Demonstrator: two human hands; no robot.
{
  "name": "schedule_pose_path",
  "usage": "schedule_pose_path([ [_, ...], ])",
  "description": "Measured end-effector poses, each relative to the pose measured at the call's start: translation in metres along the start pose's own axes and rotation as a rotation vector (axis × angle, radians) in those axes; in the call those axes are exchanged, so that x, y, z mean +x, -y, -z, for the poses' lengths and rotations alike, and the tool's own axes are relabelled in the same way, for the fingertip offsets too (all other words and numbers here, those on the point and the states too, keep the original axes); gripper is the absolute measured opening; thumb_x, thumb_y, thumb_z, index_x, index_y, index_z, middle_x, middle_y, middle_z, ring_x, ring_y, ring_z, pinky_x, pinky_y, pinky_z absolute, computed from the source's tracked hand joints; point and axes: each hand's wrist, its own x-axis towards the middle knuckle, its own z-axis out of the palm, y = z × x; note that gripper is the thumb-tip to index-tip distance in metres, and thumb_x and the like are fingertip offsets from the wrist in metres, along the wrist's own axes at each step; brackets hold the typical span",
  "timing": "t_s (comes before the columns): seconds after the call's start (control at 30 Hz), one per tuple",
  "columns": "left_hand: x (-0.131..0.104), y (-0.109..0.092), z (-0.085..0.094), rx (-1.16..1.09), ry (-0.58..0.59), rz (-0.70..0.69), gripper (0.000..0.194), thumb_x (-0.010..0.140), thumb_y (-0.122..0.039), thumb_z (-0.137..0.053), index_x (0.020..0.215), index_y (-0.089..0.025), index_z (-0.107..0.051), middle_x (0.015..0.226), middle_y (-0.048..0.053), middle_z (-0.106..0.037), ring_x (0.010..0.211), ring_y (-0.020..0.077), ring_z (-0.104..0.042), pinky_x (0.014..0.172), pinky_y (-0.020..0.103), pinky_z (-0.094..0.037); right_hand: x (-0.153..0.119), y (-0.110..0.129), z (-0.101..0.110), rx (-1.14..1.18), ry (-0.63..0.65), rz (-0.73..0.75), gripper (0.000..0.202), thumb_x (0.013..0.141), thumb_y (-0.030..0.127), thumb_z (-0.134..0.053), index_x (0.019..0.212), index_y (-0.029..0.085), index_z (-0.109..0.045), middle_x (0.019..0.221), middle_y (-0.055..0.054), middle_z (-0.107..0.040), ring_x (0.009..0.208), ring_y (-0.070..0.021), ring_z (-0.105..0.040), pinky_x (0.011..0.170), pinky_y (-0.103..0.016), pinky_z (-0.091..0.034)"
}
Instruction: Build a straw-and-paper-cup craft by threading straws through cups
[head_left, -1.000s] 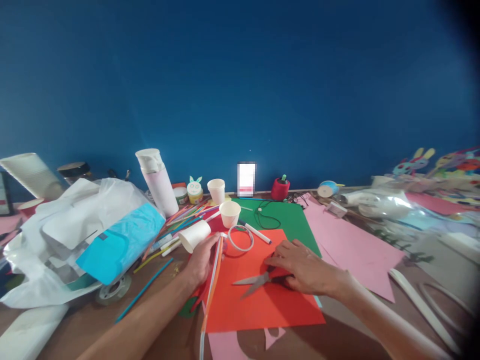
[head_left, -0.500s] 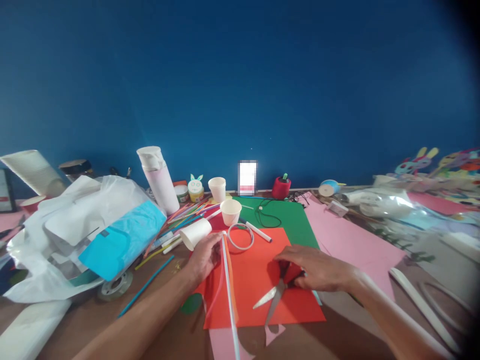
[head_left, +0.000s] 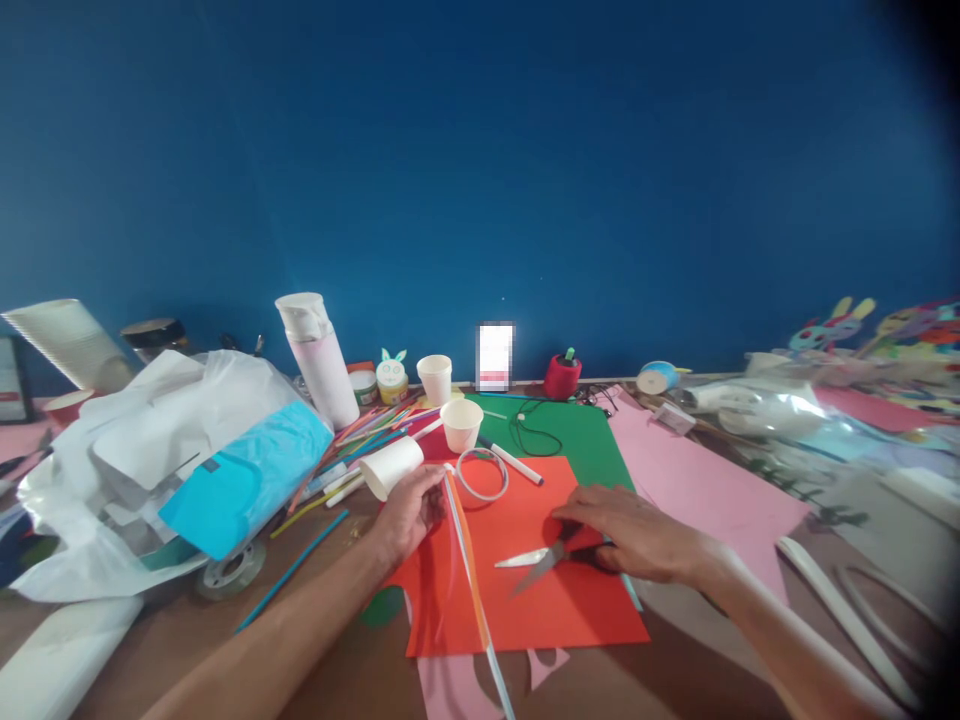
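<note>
Between the fingers of my left hand (head_left: 412,512) are the top ends of a few long thin strips (head_left: 474,585), white, orange and pinkish, which hang down toward me over a red sheet (head_left: 540,610). My right hand (head_left: 637,535) grips a pair of scissors (head_left: 536,562) by the handles, its blades slightly apart and pointing left toward the strips without touching them. A white paper cup (head_left: 391,467) lies on its side by my left hand. Just beyond the strips lies a pale ring (head_left: 482,474), with an upright paper cup (head_left: 462,424) behind it.
A plastic bag (head_left: 97,500) with a blue packet (head_left: 244,490) fills the left side, near a tape roll (head_left: 231,570). A tall bottle (head_left: 319,360) stands behind. Green paper (head_left: 592,430) and pink paper (head_left: 720,480) lie to the right, beside plastic-wrapped items (head_left: 772,405).
The scissors have swung so their blades point further left, and the blades are closer together. The lower ends of the strips have shifted right. My left hand is nearly still.
</note>
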Motion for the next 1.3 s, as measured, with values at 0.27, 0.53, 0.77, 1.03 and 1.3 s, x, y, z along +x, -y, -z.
schedule_pose_path([
  [0.27, 0.001, 0.0, 0.004, 0.016, 0.013, 0.005, 0.01, 0.066, -0.017, -0.063, 0.069, -0.014, -0.054, 0.052, -0.006, -0.051, 0.043, 0.0031, -0.046, 0.042, 0.014, -0.038, 0.001, -0.012, 0.012, 0.223, 0.03, -0.01, 0.05, 0.059, 0.014, -0.051, 0.106, 0.027, -0.056, 0.1, -0.003, -0.057, 0.089, -0.0205, -0.052, 0.075, -0.029, -0.039],
  [0.53, 0.001, -0.002, 0.002, 0.044, -0.023, 0.03, 0.006, 0.067, -0.015, -0.059, 0.069, -0.014, -0.054, 0.05, -0.004, -0.052, 0.043, 0.0063, -0.05, 0.043, 0.018, -0.041, 0.025, -0.002, -0.012, 1.209, 0.16, 0.158, 0.039, 0.07, 0.034, -0.054, 0.102, 0.014, -0.044, 0.08, -0.008, -0.06, 0.07, -0.0184, -0.059, 0.06, -0.029, -0.044],
  [0.77, -0.002, -0.002, 0.001, 0.065, -0.026, 0.009, 0.009, 0.065, -0.017, -0.061, 0.07, -0.013, -0.055, 0.051, -0.003, -0.053, 0.044, 0.0067, -0.05, 0.043, 0.018, -0.04, 0.033, 0.034, -0.026, 1.341, 0.157, 0.226, 0.047, 0.075, 0.058, -0.044, 0.089, 0.013, -0.044, 0.068, -0.005, -0.055, 0.054, -0.0135, -0.054, 0.054, -0.028, -0.042],
  [1.03, -0.002, 0.0, 0.0, 0.06, -0.022, -0.03, 0.011, 0.062, -0.019, -0.065, 0.067, -0.013, -0.057, 0.057, -0.002, -0.057, 0.049, 0.0071, -0.053, 0.048, 0.019, -0.042, 0.03, 0.044, -0.015, 1.212, 0.192, 0.168, 0.045, 0.078, 0.058, -0.042, 0.084, 0.014, -0.043, 0.061, -0.001, -0.053, 0.052, -0.0127, -0.053, 0.055, -0.027, -0.041],
  [1.3, -0.002, 0.006, 0.002, 0.108, -0.003, -0.038, 0.012, 0.063, -0.022, -0.066, 0.067, -0.013, -0.059, 0.06, -0.001, -0.058, 0.052, 0.0096, -0.055, 0.052, 0.024, -0.047, 0.043, 0.05, -0.035, 1.183, 0.11, 0.171, 0.04, 0.079, 0.055, -0.042, 0.087, 0.016, -0.042, 0.064, 0.001, -0.053, 0.052, -0.01, -0.052, 0.05, -0.022, -0.037],
])
